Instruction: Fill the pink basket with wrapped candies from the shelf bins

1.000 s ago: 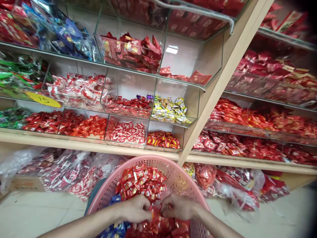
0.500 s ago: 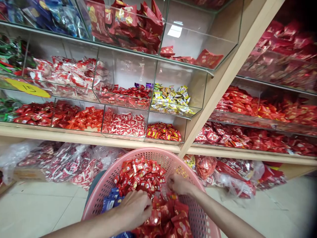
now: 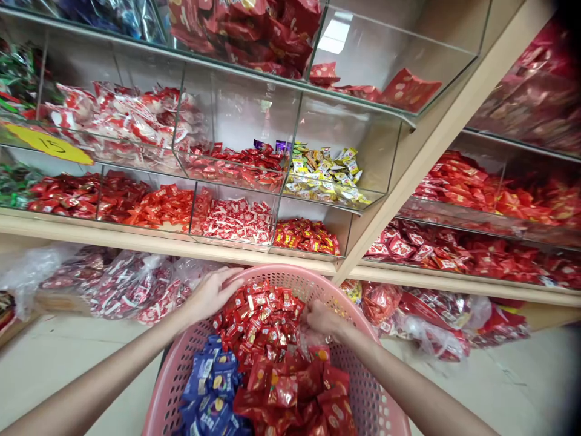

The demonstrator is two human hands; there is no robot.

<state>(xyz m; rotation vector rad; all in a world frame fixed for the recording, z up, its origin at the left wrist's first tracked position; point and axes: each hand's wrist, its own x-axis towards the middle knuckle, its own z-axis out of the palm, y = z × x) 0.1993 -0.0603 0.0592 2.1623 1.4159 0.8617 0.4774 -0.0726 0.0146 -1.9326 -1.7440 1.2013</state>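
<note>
Pink plastic basket [image 3: 167,393] at six o'clock of your view: small red sweets [image 3: 263,321] at its twelve, blue packets [image 3: 211,387] at eight, larger red packets [image 3: 295,387] at five. Your left hand [image 3: 211,297] has swung off the packets to near ten o'clock, fingers spread, holding nothing visible; both packet heaps now lie uncovered. Right hand [image 3: 322,318] stays at one, curled; cannot tell what it pinches. Stocked shelves [image 3: 118,239] beyond, twelve o'clock.

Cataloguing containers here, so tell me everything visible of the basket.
The basket, before the shelves, is pink, apparently plastic, with a curved rim and perforated walls. Open-topped, it holds blue packets at left and small red packets beyond larger red packets. Its near side is out of frame. The left grip is at its rim, contact unclear; the right grip is inside.
</note>
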